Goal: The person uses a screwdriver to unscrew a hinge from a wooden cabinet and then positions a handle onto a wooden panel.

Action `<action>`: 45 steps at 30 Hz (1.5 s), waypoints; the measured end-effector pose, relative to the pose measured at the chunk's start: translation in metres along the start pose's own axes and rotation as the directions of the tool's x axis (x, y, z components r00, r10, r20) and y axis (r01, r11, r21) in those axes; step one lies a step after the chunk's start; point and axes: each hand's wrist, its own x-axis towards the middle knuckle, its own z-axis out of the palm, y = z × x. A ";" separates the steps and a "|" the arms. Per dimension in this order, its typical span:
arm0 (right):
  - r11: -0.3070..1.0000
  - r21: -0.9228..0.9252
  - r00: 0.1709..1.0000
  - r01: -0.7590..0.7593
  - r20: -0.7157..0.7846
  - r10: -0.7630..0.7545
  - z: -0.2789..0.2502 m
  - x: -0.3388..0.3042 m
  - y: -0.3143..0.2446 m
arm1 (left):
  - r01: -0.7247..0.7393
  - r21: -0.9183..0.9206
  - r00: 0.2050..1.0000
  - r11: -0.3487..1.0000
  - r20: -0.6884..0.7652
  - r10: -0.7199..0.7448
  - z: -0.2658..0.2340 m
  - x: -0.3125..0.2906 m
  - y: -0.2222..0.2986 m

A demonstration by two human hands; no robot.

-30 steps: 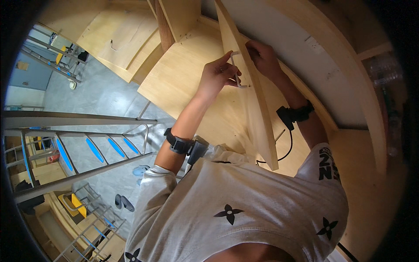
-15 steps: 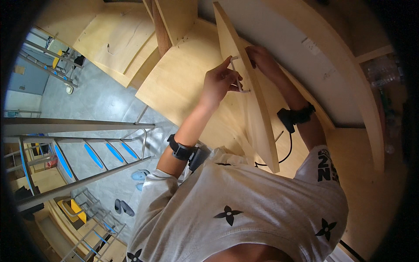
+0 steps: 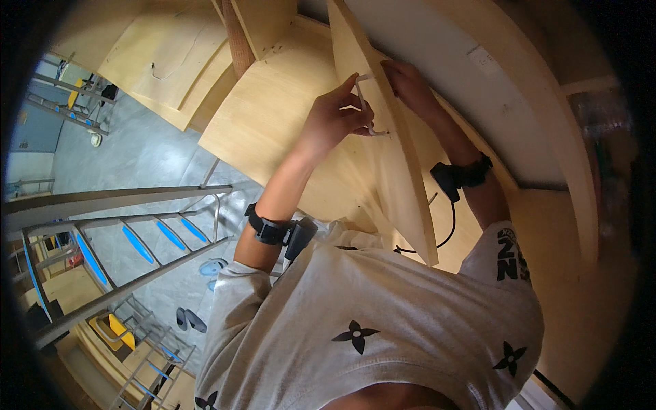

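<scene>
A pale wooden door panel [image 3: 393, 178] stands on edge in front of me, its long top edge running away from me. On its left face is a white bow-shaped handle [image 3: 363, 96], both ends against the wood. My left hand [image 3: 331, 117] is closed round this handle, thumb and fingers on the bar. On the panel's other side, level with the handle, my right hand [image 3: 413, 89] is close to the wood with bent fingers. The panel partly hides those fingertips, and whatever they pinch cannot be made out. A black strapped device sits on each forearm.
Beneath the panel lies a wooden desktop [image 3: 266, 123], with a wall socket [image 3: 485, 60] to the right. At left, a metal ladder [image 3: 137, 242] with blue-topped rungs rises from the grey floor. Slippers [image 3: 190, 320] and a yellow chair [image 3: 113, 331] are lower left. A black cable [image 3: 451, 229] hangs by my right forearm.
My left hand has shifted slightly up and left in the picture, still on the handle. The panel and surroundings have also moved a little left and up. My right hand stays behind the panel.
</scene>
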 end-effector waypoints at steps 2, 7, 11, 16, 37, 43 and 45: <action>0.979 0.140 0.987 -0.146 -0.043 0.153 0.009 -0.004 -0.017 | 0.025 0.013 1.000 1.000 0.018 -0.026 0.001 -0.001 0.000; 0.978 0.132 0.986 -0.162 -0.004 0.164 0.008 -0.003 -0.016 | 0.066 0.017 0.996 0.998 0.058 -0.067 0.007 -0.007 0.003; 0.988 0.137 0.998 0.066 0.015 -0.069 0.005 -0.002 -0.005 | 0.063 -0.011 0.997 0.998 0.055 -0.062 0.005 -0.011 0.003; 0.981 0.154 0.993 0.118 0.003 -0.120 0.004 -0.001 -0.003 | 0.097 -0.017 0.992 0.995 0.082 -0.096 0.007 -0.011 0.008; 0.984 -0.013 0.984 0.175 0.045 -0.175 -0.009 -0.095 -0.013 | 0.140 -0.120 0.989 0.983 -0.030 -0.145 0.014 -0.015 -0.016; 0.933 -0.196 0.951 0.302 0.127 -0.282 -0.009 -0.088 -0.008 | 0.124 -0.077 0.991 0.989 -0.041 -0.127 0.017 -0.015 -0.015; 0.955 -0.196 0.954 0.223 0.245 -0.172 -0.008 -0.084 -0.010 | 0.131 -0.057 0.989 0.990 -0.054 -0.134 0.015 -0.016 -0.015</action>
